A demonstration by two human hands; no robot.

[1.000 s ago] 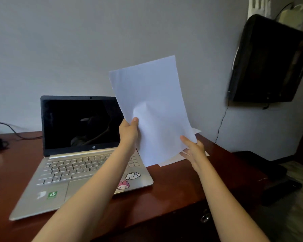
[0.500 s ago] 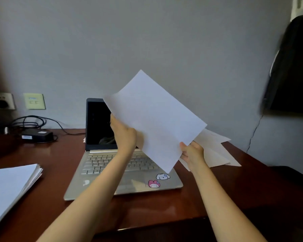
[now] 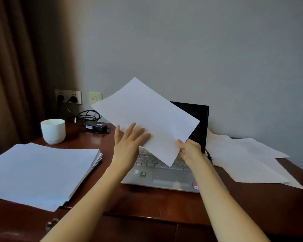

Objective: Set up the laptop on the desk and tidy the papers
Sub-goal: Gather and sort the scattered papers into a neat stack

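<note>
We record one white sheet (image 3: pixel 147 117), held in the air over the keyboard of the laptop (image 3: pixel 164 178), tilted, one corner raised toward the wall (image 3: pixel 182 49) and the opposite corner down above the keys. Our right hand (image 3: pixel 189 151) pinches its lower right edge between thumb and curled fingers. Our left hand (image 3: pixel 128 144) lies against the near face at the lower left edge, fingers straight and somewhat spread, gripping nothing. The laptop, silver, lid open, screen dark, stands on the desk (image 3: pixel 147 201) close to the wall. The sheet hides much of its screen. On its palm rest we note a green sticker (image 3: pixel 143 174) at the left and a pink sticker (image 3: pixel 194 185) at the right. One stack of papers (image 3: pixel 42 172), white and thick, lies flat on the desk left of the laptop, apart from it. Loose papers (image 3: pixel 248 163) lie overlapping and askew on the desk to the right, just beside the laptop; we cannot tell how many. One white cup (image 3: pixel 53 131) stands upright behind the stack, near the brown curtain (image 3: pixel 16 67). One black power adapter (image 3: pixel 95 127) lies beyond the left hand, beside a coiled cable (image 3: pixel 89 116). Above them we list a wall socket (image 3: pixel 68 96) with plugs in it, and a pale switch plate (image 3: pixel 95 98) just to its right. The desk is glossy red-brown wood.
</note>
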